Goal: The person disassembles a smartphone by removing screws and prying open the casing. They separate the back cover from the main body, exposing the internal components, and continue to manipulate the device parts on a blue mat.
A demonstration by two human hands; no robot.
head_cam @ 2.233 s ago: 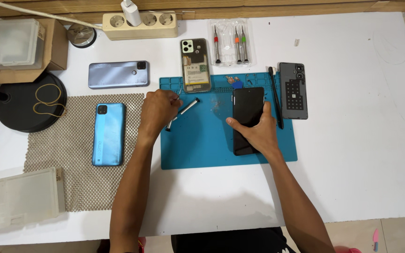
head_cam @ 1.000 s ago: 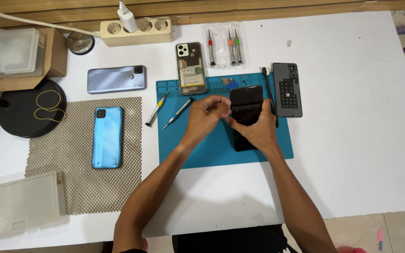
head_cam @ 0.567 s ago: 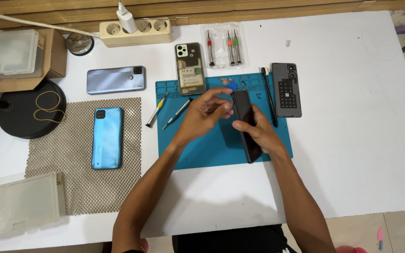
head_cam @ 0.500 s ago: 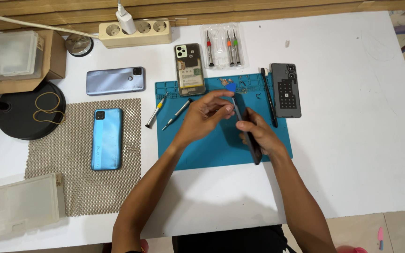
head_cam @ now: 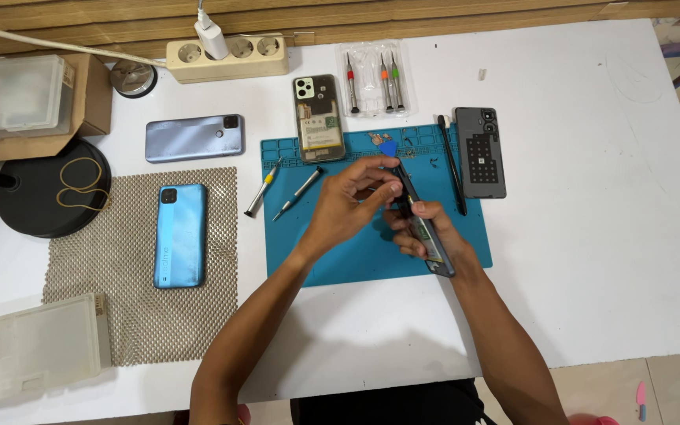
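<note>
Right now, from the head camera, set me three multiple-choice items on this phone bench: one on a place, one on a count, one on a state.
1. The light blue phone lies on:
A the mesh pad
B the blue mat
C the cardboard box

2. Loose screwdrivers on the mat's left edge:
A one
B two
C four

3. The dark phone in the hands is:
A flat
B on edge
C boxed

Answers: A, it rests on the mesh; B, two lie side by side; B, both the left hand and the right hand hold it edge-up.

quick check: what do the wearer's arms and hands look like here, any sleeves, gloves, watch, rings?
Both forearms are bare up to the frame edge: no sleeves show. The left hand and right hand wear no gloves. No watch, wristband or ring is visible, though some fingers are hidden.
</note>
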